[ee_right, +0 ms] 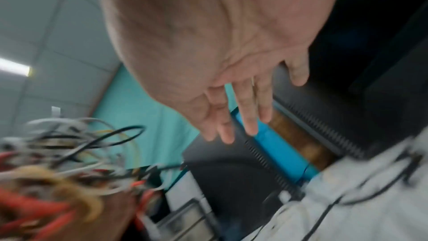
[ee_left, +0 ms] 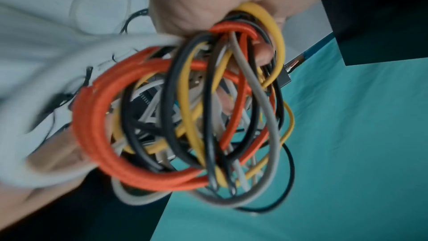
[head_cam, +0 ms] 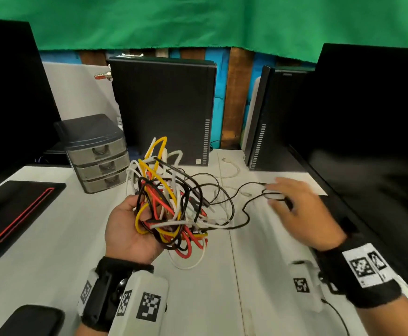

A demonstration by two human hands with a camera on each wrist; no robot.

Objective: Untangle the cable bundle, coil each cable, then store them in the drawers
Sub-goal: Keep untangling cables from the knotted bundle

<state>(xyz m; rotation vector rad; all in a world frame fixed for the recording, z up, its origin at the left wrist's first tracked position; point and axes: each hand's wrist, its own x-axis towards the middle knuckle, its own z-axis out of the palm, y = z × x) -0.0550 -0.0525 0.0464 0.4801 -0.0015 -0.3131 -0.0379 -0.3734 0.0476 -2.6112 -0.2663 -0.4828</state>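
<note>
A tangled cable bundle (head_cam: 171, 204) of red, yellow, black and white cables is held above the white desk (head_cam: 52, 251). My left hand (head_cam: 130, 226) grips it palm up, with fingers curled through the loops (ee_left: 185, 116). One black cable (head_cam: 246, 209) trails from the bundle to the right across the desk. My right hand (head_cam: 295, 204) hovers over that cable's far end with its fingers straight (ee_right: 241, 116) and nothing in them; it is blurred. A grey three-drawer unit (head_cam: 101, 156) stands at the back left, all drawers closed.
A loose white cable (head_cam: 229, 168) lies behind the bundle. Two black computer towers (head_cam: 164, 110) (head_cam: 266, 117) stand at the back, and dark monitors (head_cam: 368, 132) flank both sides. A black pad with a red stripe (head_cam: 21, 209) lies left. A dark object (head_cam: 30, 321) sits at the near left edge.
</note>
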